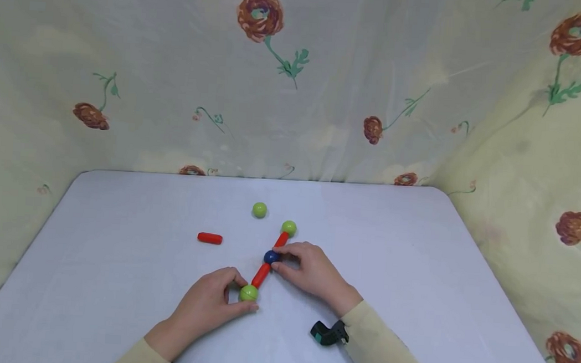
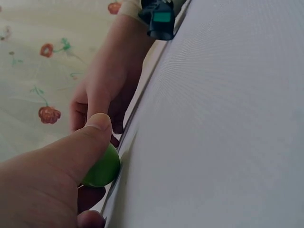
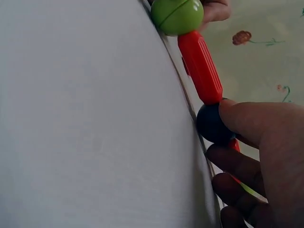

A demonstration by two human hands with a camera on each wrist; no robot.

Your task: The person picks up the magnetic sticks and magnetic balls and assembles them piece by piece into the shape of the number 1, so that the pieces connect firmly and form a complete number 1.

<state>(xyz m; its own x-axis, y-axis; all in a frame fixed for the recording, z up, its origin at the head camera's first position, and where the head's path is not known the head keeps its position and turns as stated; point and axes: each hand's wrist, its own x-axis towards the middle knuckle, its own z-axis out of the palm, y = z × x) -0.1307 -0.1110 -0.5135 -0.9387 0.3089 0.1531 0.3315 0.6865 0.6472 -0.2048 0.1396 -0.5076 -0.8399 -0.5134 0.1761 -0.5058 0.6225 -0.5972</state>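
Observation:
A line of toy pieces runs diagonally over the table: a near green ball (image 1: 248, 293), a red rod (image 1: 261, 276), a dark blue ball (image 1: 271, 257), a second red rod (image 1: 281, 240) and a far green ball (image 1: 289, 228). My left hand (image 1: 210, 299) grips the near green ball between thumb and fingers. With thumb and forefinger, my right hand (image 1: 310, 269) pinches the blue ball in the middle. In the right wrist view the red rod (image 3: 202, 66) joins the green ball (image 3: 178, 14) to the blue ball (image 3: 213, 124).
A loose green ball (image 1: 259, 209) lies beyond the line, and a loose red rod (image 1: 210, 238) lies to its left. The white table (image 1: 392, 237) meets a flower-patterned cloth (image 1: 324, 122) at the back. A black wrist device (image 1: 329, 334) sits by the right sleeve.

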